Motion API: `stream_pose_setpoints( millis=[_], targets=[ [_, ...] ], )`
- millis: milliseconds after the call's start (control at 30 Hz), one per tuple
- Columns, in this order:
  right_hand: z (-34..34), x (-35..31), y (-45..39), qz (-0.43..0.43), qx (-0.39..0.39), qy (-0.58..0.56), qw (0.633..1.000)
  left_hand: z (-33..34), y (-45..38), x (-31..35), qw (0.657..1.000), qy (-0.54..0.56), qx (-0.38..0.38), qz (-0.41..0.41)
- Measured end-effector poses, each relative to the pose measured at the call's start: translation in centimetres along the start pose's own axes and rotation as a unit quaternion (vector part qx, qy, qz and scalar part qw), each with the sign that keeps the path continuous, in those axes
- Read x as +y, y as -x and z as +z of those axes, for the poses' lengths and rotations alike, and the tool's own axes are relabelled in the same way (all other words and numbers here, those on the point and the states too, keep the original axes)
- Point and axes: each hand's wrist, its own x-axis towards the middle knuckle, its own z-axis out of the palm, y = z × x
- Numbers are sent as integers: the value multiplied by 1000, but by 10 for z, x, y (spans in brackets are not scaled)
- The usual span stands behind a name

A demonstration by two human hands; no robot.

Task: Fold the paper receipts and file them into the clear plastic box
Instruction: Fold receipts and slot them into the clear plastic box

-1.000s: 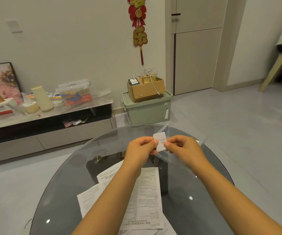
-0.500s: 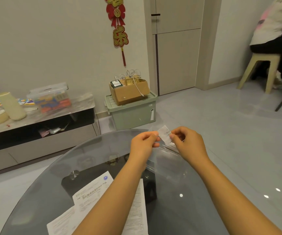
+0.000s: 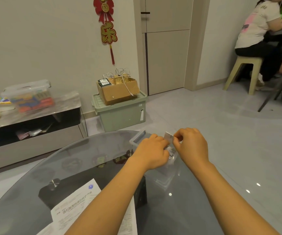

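Note:
A small folded white receipt [image 3: 169,136] sticks up between my two hands, over the clear plastic box [image 3: 139,137] at the far edge of the round glass table [image 3: 79,160]. My right hand [image 3: 192,147] pinches the receipt's right edge. My left hand [image 3: 153,152] reaches down into the box, with its fingers curled next to other folded receipts [image 3: 171,153] lying inside; its fingertips are hidden. More unfolded printed papers [image 3: 72,204] lie flat near me under my left forearm.
A low cabinet [image 3: 31,133] with a plastic container stands against the left wall. A green storage bin [image 3: 121,114] carrying a cardboard box sits by the wall ahead. A person sits on a stool [image 3: 243,70] at the far right.
Both hands have dropped with the folded receipt from mid-air to the clear box, and the left hand now reaches inside. The view has swung right, bringing the seated person into sight.

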Motion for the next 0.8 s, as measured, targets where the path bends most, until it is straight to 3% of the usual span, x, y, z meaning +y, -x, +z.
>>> stream_pose_setpoints(
  millis=[133, 300, 400, 567, 800],
  targets=[
    [4, -1, -1, -23, -15, 32, 999, 3, 0, -1, 1000, -3, -1, -8],
    [-2, -14, -8, 3, -94, 228, 969, 5, 6, 3, 996, 70, 38, -31],
    [-5, -19, -11, 16, -128, 271, 954, 4, 9, 3, 992, 108, 61, -35],
    [0, -15, -10, 77, -156, 147, 974, 8, 4, 1, 999, 34, 27, -5],
    [5, 8, -4, 88, -88, -93, 988, 4, 1, 6, 999, -42, -10, -31]
  ],
)
